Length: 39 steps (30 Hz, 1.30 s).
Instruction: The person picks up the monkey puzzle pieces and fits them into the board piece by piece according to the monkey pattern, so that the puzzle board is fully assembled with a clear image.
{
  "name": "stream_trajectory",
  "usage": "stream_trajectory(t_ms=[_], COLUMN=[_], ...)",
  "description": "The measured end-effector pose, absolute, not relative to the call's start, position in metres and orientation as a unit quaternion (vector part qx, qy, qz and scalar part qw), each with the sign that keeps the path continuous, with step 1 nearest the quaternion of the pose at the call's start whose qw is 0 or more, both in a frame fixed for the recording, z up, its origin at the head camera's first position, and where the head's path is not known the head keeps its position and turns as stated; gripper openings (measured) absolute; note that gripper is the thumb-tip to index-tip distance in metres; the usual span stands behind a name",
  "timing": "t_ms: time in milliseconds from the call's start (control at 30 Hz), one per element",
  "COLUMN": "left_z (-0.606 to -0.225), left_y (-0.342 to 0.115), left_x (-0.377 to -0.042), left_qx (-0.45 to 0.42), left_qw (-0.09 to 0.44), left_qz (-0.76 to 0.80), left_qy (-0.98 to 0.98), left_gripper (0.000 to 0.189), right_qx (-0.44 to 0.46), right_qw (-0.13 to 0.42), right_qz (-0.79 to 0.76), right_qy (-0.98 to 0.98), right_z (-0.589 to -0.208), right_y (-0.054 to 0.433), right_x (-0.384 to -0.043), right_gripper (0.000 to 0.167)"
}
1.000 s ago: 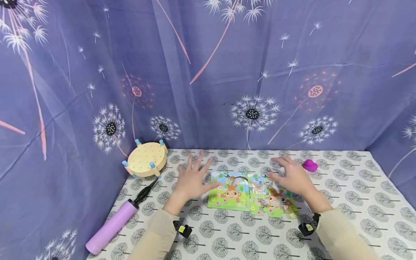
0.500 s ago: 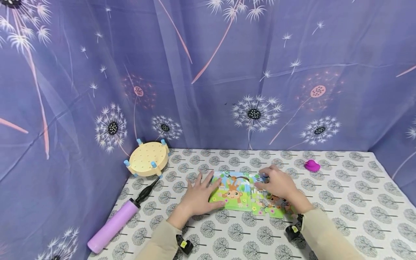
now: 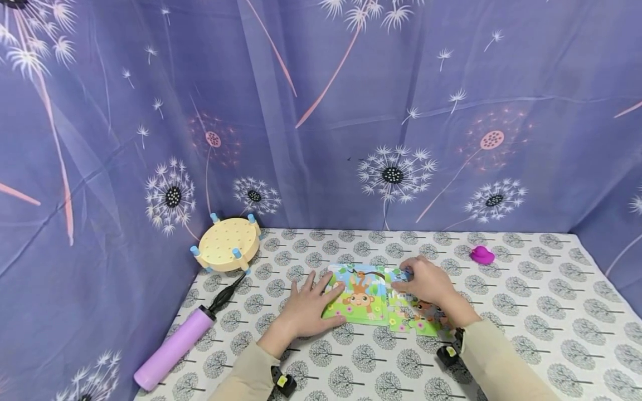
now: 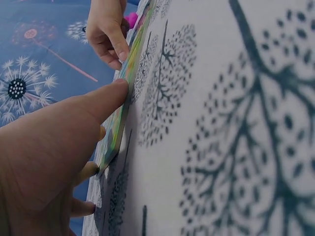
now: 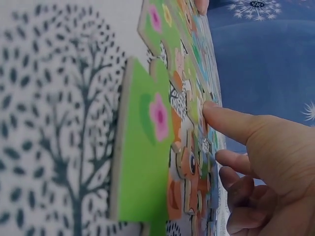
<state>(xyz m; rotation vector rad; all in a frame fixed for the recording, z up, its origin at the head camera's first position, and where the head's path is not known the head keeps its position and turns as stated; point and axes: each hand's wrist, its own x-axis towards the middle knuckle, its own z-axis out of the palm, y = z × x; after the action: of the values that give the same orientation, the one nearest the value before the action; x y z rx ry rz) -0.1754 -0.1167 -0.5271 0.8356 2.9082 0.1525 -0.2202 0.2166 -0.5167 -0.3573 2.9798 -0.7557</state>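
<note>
A monkey picture board (image 3: 358,312) lies flat on the tree-print cloth. Along its right side lies a partly assembled jigsaw puzzle (image 3: 399,323) with a matching monkey picture. My left hand (image 3: 307,312) rests on the board's left edge, fingers spread and thumb at the lower edge. At the puzzle's upper left, beside the board, my right hand (image 3: 432,287) pinches a puzzle piece with thumb and bent fingers; the hand mostly covers that piece. A green corner piece (image 5: 142,147) shows close up in the right wrist view, with cloth visible through gaps between pieces.
A purple hand pump (image 3: 175,348) with a black nozzle lies at the left. Behind it an upturned yellow stool (image 3: 228,243) with blue-tipped legs stands by the curtain (image 3: 301,167). A small magenta toy (image 3: 482,255) sits at the back right.
My left hand has come in rightward and down onto the board's edge. My right hand has moved left and down to the puzzle's upper left; both barely moved in the last half second.
</note>
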Motion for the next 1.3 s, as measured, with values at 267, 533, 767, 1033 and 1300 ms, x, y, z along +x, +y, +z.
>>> stream_trajectory(t_ms=[267, 533, 767, 1033, 1300], left_z=[-0.526, -0.523, -0.523, -0.526, -0.526], left_y=[-0.117, -0.122, -0.125, -0.126, -0.129], left_x=[-0.176, -0.179, -0.181, -0.182, -0.182], left_qx=[0.270, 0.267, 0.264, 0.260, 0.269], left_qw=[0.057, 0.060, 0.058, 0.062, 0.058], left_qz=[0.054, 0.066, 0.085, 0.083, 0.085], left_qy=[0.960, 0.960, 0.959, 0.960, 0.958], left_gripper=[0.085, 0.091, 0.095, 0.097, 0.098], right_qx=[-0.101, -0.102, -0.115, -0.133, -0.130], right_qw=[0.023, 0.009, 0.009, 0.011, 0.009], right_qz=[-0.278, -0.304, -0.327, -0.377, -0.417], right_qy=[0.955, 0.947, 0.938, 0.917, 0.900], right_z=[-0.520, -0.522, -0.521, -0.523, -0.521], right_y=[0.217, 0.216, 0.216, 0.221, 0.220], right_x=[-0.221, -0.214, -0.211, -0.211, -0.213], right_gripper=[0.060, 0.057, 0.053, 0.046, 0.046])
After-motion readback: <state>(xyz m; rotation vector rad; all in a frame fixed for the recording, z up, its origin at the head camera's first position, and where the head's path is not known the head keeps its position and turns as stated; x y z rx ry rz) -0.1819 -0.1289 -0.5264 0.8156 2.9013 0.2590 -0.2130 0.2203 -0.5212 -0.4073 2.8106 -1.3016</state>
